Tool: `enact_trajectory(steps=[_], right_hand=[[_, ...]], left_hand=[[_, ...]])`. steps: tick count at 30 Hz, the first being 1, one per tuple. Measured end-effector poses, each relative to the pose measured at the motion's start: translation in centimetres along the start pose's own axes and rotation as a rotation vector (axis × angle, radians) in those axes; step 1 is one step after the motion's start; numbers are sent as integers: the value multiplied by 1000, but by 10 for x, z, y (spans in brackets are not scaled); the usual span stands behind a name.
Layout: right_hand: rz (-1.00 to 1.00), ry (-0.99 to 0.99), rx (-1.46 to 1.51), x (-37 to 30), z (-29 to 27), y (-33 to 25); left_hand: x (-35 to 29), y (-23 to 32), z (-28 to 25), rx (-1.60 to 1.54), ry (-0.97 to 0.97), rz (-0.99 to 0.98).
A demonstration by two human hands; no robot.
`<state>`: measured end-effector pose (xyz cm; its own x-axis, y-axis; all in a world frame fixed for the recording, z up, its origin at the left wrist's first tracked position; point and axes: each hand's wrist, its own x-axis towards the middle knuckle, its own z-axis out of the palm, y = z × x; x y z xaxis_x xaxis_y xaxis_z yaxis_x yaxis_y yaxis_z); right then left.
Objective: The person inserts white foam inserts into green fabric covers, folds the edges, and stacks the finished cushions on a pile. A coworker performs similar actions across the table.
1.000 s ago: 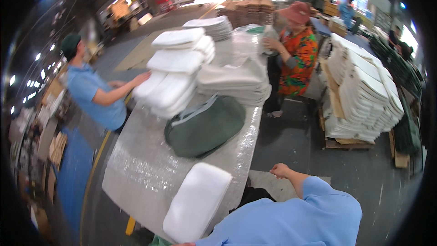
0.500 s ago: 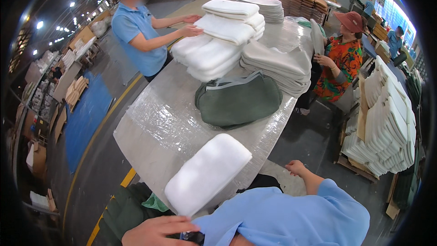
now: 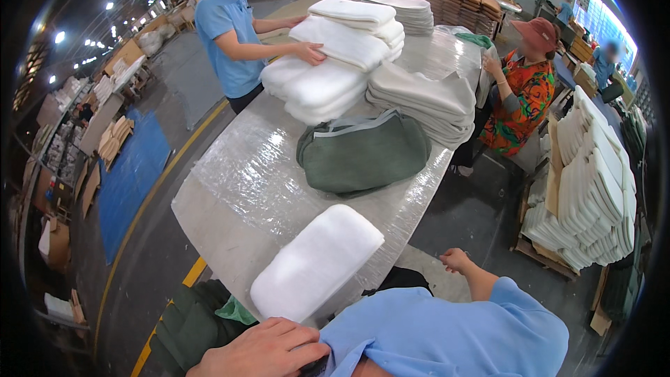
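Note:
My left hand [image 3: 269,350] is at the lower edge, in front of my blue shirt. Its bent fingers rest on a small dark object [image 3: 317,366], mostly hidden, whose kind I cannot make out. Off to the right, my right hand [image 3: 456,260] hangs beside the table with its fingers loosely curled and nothing visible in them. Closest to me on the plastic-covered table [image 3: 241,185] lies a thick white padded piece [image 3: 317,262], which neither hand visibly grips. Beyond it sits a dark green fabric bundle [image 3: 364,157] with a grey edge.
White pads [image 3: 342,45] are piled up behind the green bundle, beside a stack of grey pieces [image 3: 426,101]. A co-worker in blue [image 3: 227,35] touches the white pile. Another in a patterned top [image 3: 523,98] handles a grey piece. Dark green fabric [image 3: 188,335] lies at lower left; pale stacks [image 3: 586,188] stand right.
My left hand has moved slightly up and right, its fingers bending over the dark object. The co-worker in blue has stepped closer and placed a hand against the white pile. My right hand has barely moved.

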<state>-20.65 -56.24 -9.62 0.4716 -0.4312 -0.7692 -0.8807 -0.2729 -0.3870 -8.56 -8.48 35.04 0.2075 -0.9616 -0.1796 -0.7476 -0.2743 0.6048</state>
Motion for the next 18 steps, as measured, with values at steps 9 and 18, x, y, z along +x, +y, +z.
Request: enact_trajectory(steps=[9,18], right_hand=[[-26,-36,-5,8,7,2],[20,-39,-31,2,2,5]], left_hand=[[-21,9,-15,-114,41,96],[-22,2,4,-72,-34,-5]])
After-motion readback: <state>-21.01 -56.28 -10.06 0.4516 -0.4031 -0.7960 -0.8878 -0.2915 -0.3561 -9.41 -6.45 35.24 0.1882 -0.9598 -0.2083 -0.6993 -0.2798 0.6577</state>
